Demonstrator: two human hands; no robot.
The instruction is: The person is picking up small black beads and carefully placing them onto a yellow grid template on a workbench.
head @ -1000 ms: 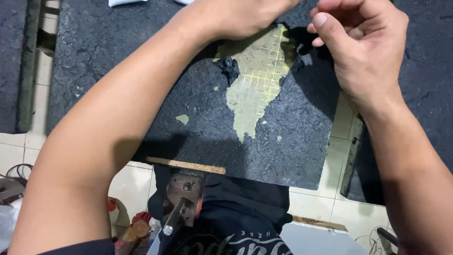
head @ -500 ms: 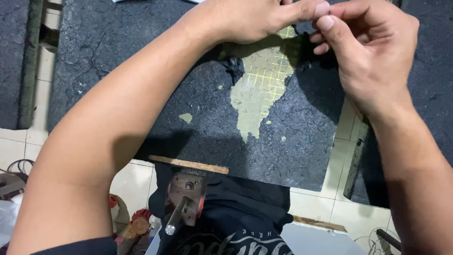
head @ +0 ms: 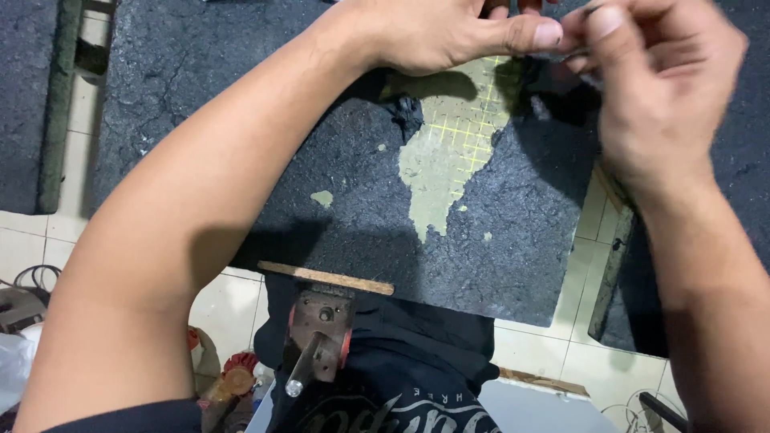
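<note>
A flat board [head: 497, 265] coated in rough dark grey residue lies in front of me, with a bare yellow-green gridded patch [head: 449, 152] showing in its middle. My left hand [head: 433, 32] rests at the board's far edge, thumb stretched to the right. My right hand [head: 658, 88] is blurred, its fingers pinched together against the left thumb on a small dark scrap [head: 571, 48] of the coating above the bare patch. A curled flap of loosened coating [head: 409, 112] sits at the patch's left edge.
A rusty metal clamp with a red part [head: 319, 337] sits under the board's near wooden edge [head: 325, 277]. More dark-coated boards lie at far left [head: 24, 104] and right [head: 746, 160]. White floor tiles [head: 545, 353] and my dark printed shirt [head: 385, 385] show below.
Both hands have drifted toward the top of the view as the camera closed in. The right hand's fingers have tightened onto the scrap by the left thumb.
</note>
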